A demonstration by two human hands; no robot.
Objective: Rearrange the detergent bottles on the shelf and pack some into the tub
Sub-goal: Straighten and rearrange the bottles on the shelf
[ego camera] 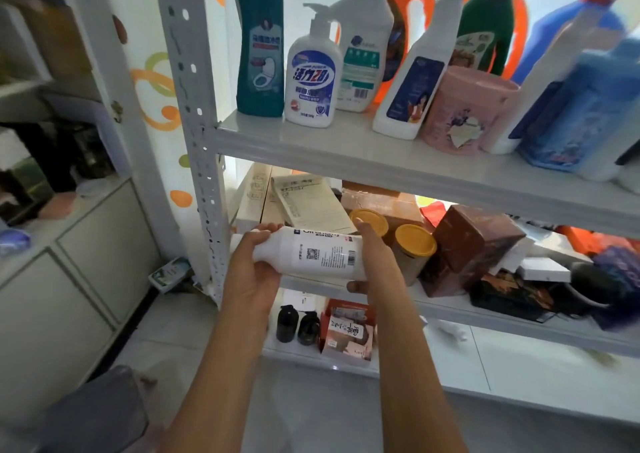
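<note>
Two hands held one white detergent bottle (313, 252) on its side in the head view, out in front of the shelf's (381, 161) middle level. The left hand (250, 265) was curled round the neck end, and the right hand (375, 255) clasped the base, fingers over the top and thumb beneath. Above both hands, the upper board carried the other bottles upright: a teal bottle (260, 54), a pump bottle (313, 78), further white, green and blue ones, and a pink tub (465, 113) up and to the right of the right hand. Just behind that hand stood two yellow-lidded jars (414, 244). Judging by this, the step in hand was moving a single bottle. Whether it was bound for the tub or for a gap on the board could not be told. The next move would call for turning it upright and lifting it clear of the board's front edge.
</note>
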